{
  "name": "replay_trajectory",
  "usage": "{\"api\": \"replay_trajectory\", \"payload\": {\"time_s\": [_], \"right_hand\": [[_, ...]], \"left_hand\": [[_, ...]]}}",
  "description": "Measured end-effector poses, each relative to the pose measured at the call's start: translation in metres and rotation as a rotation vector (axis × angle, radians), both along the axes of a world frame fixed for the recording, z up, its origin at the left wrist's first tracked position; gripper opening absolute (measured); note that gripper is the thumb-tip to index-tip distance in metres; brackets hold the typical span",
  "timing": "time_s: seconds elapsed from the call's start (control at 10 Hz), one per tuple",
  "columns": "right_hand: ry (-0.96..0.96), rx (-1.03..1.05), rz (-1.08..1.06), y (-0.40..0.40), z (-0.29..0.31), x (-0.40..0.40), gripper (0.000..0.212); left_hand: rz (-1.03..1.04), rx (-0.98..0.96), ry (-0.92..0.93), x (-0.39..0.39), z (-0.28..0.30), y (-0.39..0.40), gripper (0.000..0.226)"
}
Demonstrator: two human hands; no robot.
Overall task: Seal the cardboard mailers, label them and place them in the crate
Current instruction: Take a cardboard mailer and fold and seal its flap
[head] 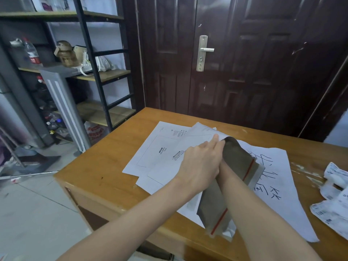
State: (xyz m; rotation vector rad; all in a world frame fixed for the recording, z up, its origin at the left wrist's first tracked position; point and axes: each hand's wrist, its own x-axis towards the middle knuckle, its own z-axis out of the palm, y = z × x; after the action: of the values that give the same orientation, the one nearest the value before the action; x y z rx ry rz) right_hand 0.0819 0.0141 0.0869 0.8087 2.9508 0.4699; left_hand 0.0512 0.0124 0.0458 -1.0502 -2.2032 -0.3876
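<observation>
Grey mailer bag point(235, 159) opened above the wooden table point(113, 166).

Its long axis runs from near-right to far-left, with the open mouth and red adhesive strip point(248, 170) toward the near end. The right hand is hidden inside it; its grip cannot be told. The left hand point(199, 164) is pressed flat, fingers extended, against the bag's far end. White printed sheets point(160, 147) lie beneath; crumpled labels point(333, 194) lie at the right.

Two bare hands: the left hand point(199, 164) shows, the right is hidden inside one grey-brown mailer with red seal strips point(237, 157). Flat white printed mailers point(160, 147) overlap on the one wooden table point(105, 166); their number cannot be told. One large white sheet with black handwriting point(273, 166). One heap of crumpled white labels point(333, 196).
</observation>
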Motion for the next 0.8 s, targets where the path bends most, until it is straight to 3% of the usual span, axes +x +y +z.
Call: {"api": "replay_trajectory", "payload": {"time_s": [0.1,0.2,0.3,0.4,0.5,0.6,0.7,0.8], "right_hand": [[0.122,-0.176,0.006,0.017,-0.010,-0.009,0.112],[0.181,-0.726,-0.092,0.053,-0.049,-0.028,0.108],[0.347,-0.875,-0.256,0.067,-0.063,-0.045,0.045],[0.062,-1.124,-0.158,0.064,-0.036,-0.035,0.042],[0.343,-1.359,-0.232,0.054,-0.042,-0.025,0.046],[0.265,-1.338,-0.197,0.051,-0.044,-0.024,0.043],[0.254,-1.517,-0.259,0.054,-0.041,-0.021,0.040],[0.300,-1.567,-0.254,0.056,-0.045,-0.015,0.032]], "left_hand": [[0.015,0.010,0.014,-0.006,0.002,0.000,0.049],[0.029,0.028,0.035,-0.016,0.004,0.000,0.050],[0.084,0.015,0.009,-0.031,0.007,0.008,0.045],[0.106,0.059,-0.101,-0.041,0.016,0.015,0.039],[0.110,0.041,-0.147,-0.043,0.021,0.012,0.032],[0.119,0.058,-0.160,-0.043,0.022,0.011,0.029],[0.114,0.080,-0.146,-0.042,0.025,0.011,0.024],[0.111,0.014,-0.107,-0.039,0.030,0.009,0.027]]}}
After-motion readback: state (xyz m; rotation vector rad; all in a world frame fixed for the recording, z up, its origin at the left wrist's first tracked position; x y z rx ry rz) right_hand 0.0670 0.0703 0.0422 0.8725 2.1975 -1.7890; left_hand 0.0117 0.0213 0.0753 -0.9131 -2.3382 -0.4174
